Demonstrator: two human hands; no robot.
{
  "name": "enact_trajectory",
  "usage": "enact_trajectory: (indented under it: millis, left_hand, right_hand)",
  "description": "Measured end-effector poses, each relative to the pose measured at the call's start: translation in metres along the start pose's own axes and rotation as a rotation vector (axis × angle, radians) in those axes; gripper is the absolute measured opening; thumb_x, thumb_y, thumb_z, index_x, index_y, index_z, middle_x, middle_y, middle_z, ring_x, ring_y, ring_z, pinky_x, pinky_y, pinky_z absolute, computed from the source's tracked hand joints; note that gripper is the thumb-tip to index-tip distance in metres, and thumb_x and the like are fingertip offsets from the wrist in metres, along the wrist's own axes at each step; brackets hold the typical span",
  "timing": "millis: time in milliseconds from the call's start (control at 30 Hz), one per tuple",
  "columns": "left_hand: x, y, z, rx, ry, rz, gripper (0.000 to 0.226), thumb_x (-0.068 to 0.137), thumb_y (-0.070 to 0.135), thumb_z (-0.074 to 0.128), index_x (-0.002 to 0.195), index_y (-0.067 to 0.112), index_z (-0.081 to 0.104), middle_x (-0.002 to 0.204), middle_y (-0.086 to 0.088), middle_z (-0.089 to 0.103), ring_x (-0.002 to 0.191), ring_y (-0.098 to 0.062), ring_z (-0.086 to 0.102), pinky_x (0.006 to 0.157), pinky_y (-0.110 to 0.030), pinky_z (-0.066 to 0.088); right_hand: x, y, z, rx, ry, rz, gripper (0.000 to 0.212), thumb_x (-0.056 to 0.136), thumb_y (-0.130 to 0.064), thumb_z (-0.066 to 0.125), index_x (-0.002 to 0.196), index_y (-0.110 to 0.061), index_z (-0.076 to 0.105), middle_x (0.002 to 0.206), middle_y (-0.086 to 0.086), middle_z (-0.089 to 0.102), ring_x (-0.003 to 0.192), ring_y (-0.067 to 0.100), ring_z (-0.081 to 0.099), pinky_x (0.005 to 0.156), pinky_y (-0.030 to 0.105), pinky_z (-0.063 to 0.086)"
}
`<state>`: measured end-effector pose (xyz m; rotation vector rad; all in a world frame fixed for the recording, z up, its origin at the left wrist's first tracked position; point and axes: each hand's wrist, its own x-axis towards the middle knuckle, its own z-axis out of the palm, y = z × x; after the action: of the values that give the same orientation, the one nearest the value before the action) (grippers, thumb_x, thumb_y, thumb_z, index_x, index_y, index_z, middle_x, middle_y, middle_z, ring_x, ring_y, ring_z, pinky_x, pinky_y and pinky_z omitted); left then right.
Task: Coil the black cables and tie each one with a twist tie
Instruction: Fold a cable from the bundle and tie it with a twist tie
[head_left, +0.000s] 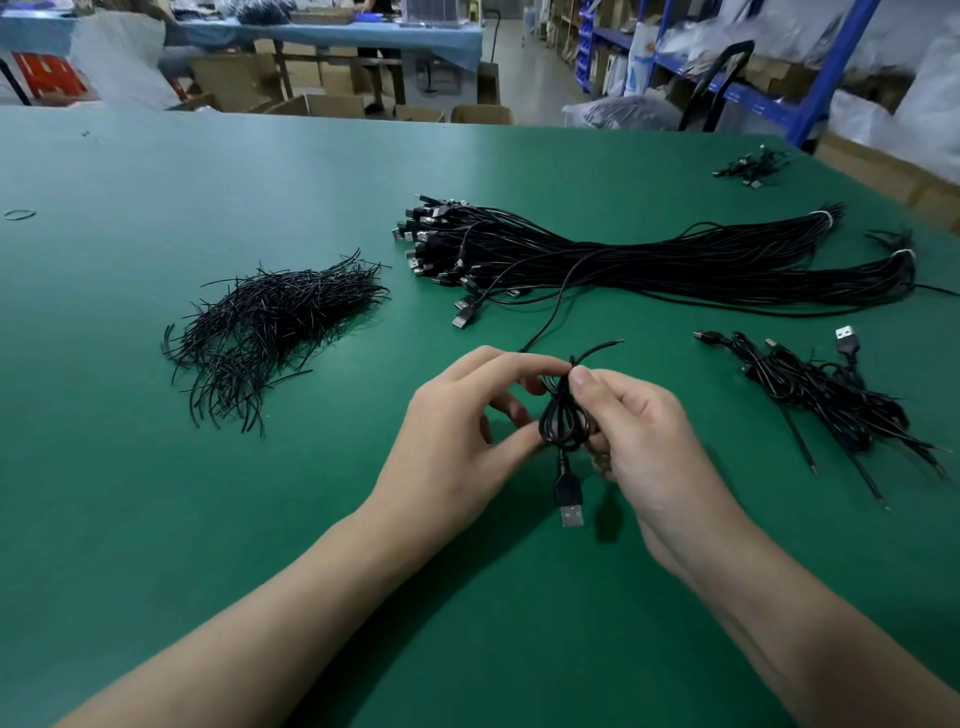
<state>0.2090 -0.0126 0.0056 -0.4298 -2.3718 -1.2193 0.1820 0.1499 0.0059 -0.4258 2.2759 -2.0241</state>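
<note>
Tabletop (208, 519): smooth green mat, matte.

Coiled cable (563, 423): thin, black, glossy, wound into a small oval loop and held just above the tabletop between both hands. A flat metal-tipped plug (570, 501) hangs below it.

Twist tie (597, 347): stiff black wire crossing the coil's top, one end jutting right.

Left hand (457, 415): thumb and forefinger curled, pinching the coiled cable.

Right hand (639, 431): fingers curled round the coiled cable, thumb pressed at its top.

Heap of twist ties (270, 327): short, bristly, to the left.

Bundle of cables (649, 254): long, straight, banded at the far end, behind the hands.

Pile of coiled cables (831, 395): loose, to the right.
</note>
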Motion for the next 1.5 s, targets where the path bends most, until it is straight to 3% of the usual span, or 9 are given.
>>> enact_trajectory:
  millis: [133, 233, 367, 533, 667, 867, 1033, 1200, 1500]
  left_hand:
    - [0.001, -0.005, -0.003, 0.065, 0.063, -0.009, 0.014, 0.085, 0.037, 0.076, 0.097, 0.029, 0.076, 0.092, 0.012, 0.064, 0.077, -0.012, 0.063, 0.063, -0.014, 0.037]
    - [0.001, -0.005, 0.0, 0.008, 0.04, -0.054, 0.015, 0.087, 0.04, 0.073, 0.085, 0.025, 0.076, 0.086, 0.011, 0.064, 0.078, -0.013, 0.061, 0.059, -0.015, 0.036]
    - [0.002, 0.0, 0.0, -0.313, -0.112, -0.18, 0.013, 0.092, 0.039, 0.065, 0.08, 0.041, 0.07, 0.075, 0.017, 0.068, 0.068, -0.005, 0.062, 0.064, -0.027, 0.047]
    - [0.002, 0.004, -0.003, -0.447, -0.167, -0.212, 0.035, 0.094, 0.045, 0.061, 0.096, 0.01, 0.066, 0.07, -0.008, 0.062, 0.065, -0.022, 0.062, 0.074, -0.059, 0.048]
    - [0.003, 0.005, -0.005, -0.467, -0.2, -0.227, 0.036, 0.1, 0.042, 0.055, 0.089, 0.008, 0.062, 0.066, -0.014, 0.058, 0.059, -0.021, 0.057, 0.057, -0.037, 0.04]
    - [0.002, 0.002, -0.003, -0.765, -0.317, -0.401, 0.036, 0.097, 0.039, 0.056, 0.076, 0.01, 0.052, 0.063, -0.005, 0.047, 0.052, -0.016, 0.044, 0.055, -0.021, 0.034]
    - [0.004, 0.0, -0.008, -0.886, -0.437, -0.549, 0.022, 0.087, 0.039, 0.064, 0.075, 0.021, 0.059, 0.062, 0.002, 0.047, 0.044, -0.01, 0.039, 0.052, -0.032, 0.012]
    - [0.004, 0.001, -0.013, -1.036, -0.505, -0.687, 0.019, 0.078, 0.036, 0.07, 0.071, 0.02, 0.063, 0.065, 0.002, 0.056, 0.043, -0.009, 0.046, 0.036, -0.016, 0.02]
    - [0.003, 0.0, -0.004, -0.584, -0.14, -0.418, 0.039, 0.095, 0.048, 0.059, 0.073, 0.016, 0.064, 0.063, -0.005, 0.061, 0.062, -0.024, 0.048, 0.048, -0.024, 0.033]
  right_hand:
    - [-0.002, -0.003, 0.003, -0.11, -0.024, -0.073, 0.055, 0.1, -0.044, 0.046, 0.089, 0.008, 0.055, 0.069, 0.017, 0.043, 0.068, 0.021, 0.035, 0.061, 0.046, 0.031]
    - [-0.006, -0.006, 0.002, -0.283, 0.021, -0.207, 0.043, 0.099, -0.043, 0.041, 0.071, -0.013, 0.051, 0.059, -0.001, 0.038, 0.057, 0.011, 0.031, 0.054, 0.039, 0.027]
    - [-0.008, -0.013, -0.001, -0.419, 0.067, -0.364, 0.043, 0.105, -0.033, 0.044, 0.062, -0.042, 0.046, 0.052, -0.011, 0.039, 0.048, 0.006, 0.031, 0.046, 0.026, 0.024]
    - [-0.007, -0.016, -0.005, -0.42, 0.044, -0.398, 0.041, 0.104, -0.031, 0.045, 0.064, -0.021, 0.04, 0.053, -0.005, 0.036, 0.05, 0.009, 0.031, 0.047, 0.03, 0.026]
    - [-0.008, -0.015, -0.007, -0.442, 0.022, -0.43, 0.043, 0.104, -0.03, 0.045, 0.066, -0.01, 0.041, 0.053, -0.003, 0.035, 0.05, 0.011, 0.03, 0.048, 0.028, 0.025]
    - [-0.008, -0.018, -0.01, -0.564, 0.006, -0.526, 0.043, 0.103, -0.031, 0.048, 0.068, -0.005, 0.048, 0.053, -0.006, 0.035, 0.049, 0.012, 0.032, 0.05, 0.025, 0.025]
    - [-0.007, -0.021, -0.01, -0.793, 0.062, -0.774, 0.036, 0.103, -0.026, 0.051, 0.07, -0.014, 0.048, 0.062, -0.01, 0.035, 0.057, 0.013, 0.031, 0.051, 0.033, 0.033]
    - [-0.007, -0.016, -0.01, -0.98, 0.147, -1.012, 0.032, 0.103, -0.023, 0.055, 0.075, -0.011, 0.064, 0.064, 0.002, 0.055, 0.056, 0.025, 0.046, 0.05, 0.036, 0.04]
    - [-0.003, -0.012, -0.01, -0.32, -0.057, -0.247, 0.046, 0.1, -0.055, 0.046, 0.079, -0.017, 0.059, 0.062, -0.001, 0.055, 0.054, 0.003, 0.047, 0.055, 0.016, 0.036]
